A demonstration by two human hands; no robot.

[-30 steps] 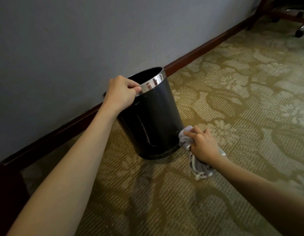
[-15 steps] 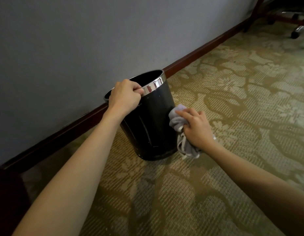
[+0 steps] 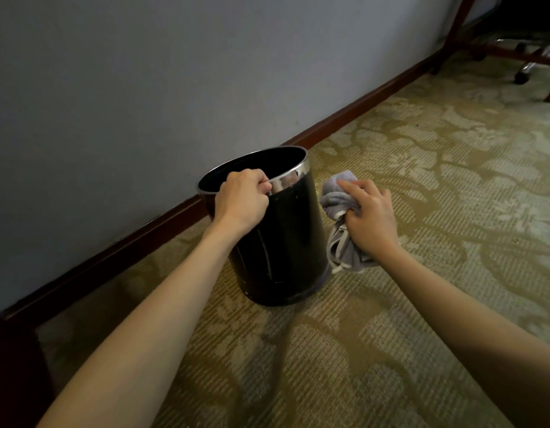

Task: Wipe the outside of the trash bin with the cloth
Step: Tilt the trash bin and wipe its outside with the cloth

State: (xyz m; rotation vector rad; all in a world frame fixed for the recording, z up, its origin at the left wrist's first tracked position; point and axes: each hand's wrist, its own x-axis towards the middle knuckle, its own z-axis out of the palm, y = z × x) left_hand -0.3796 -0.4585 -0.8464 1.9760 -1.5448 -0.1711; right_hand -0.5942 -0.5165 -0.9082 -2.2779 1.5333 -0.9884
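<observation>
Honestly could tip the black trash bin (image 3: 286, 242), left hand (image 3: 241, 200) merely clenching its chrome rim (image 3: 290, 180), right hand (image 3: 371, 216) pushing bunched grey cloth (image 3: 338, 196) mid-frame.

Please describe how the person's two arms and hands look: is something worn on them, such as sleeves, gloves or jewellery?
Both forearms are bare as far as the picture shows; no sleeve is in view. The left hand and the right hand wear no gloves. No watch, bracelet or ring is visible on either, and no markings can be seen.
</observation>
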